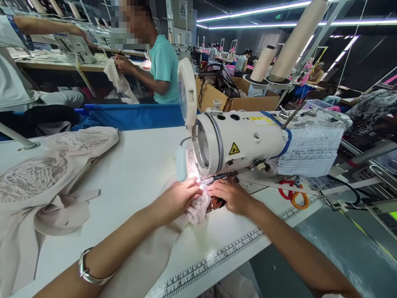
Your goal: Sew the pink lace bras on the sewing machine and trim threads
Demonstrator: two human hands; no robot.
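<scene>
A white sewing machine (pixel 242 138) stands on the white table, its lamp lighting the needle area. Pale pink lace fabric (pixel 198 209) lies below the needle area, and its plain part trails toward the front edge under my left forearm. My left hand (pixel 178 198) presses on the lace left of the needle, fingers together and bent over it. My right hand (pixel 231 194) is at the right side of the lace, beside a dark rod-like attachment (pixel 217 178), fingertips close together at the fabric edge. The needle tip itself is hidden by glare and fingers.
Beige lace garments (pixel 40 178) are piled at the left. Red-handled and orange-handled scissors (pixel 299 198) lie right of the machine. A printed ruler (pixel 214 265) runs along the front edge. Thread cones (pixel 262 64) stand behind the machine. A person (pixel 163 68) sits across, holding fabric.
</scene>
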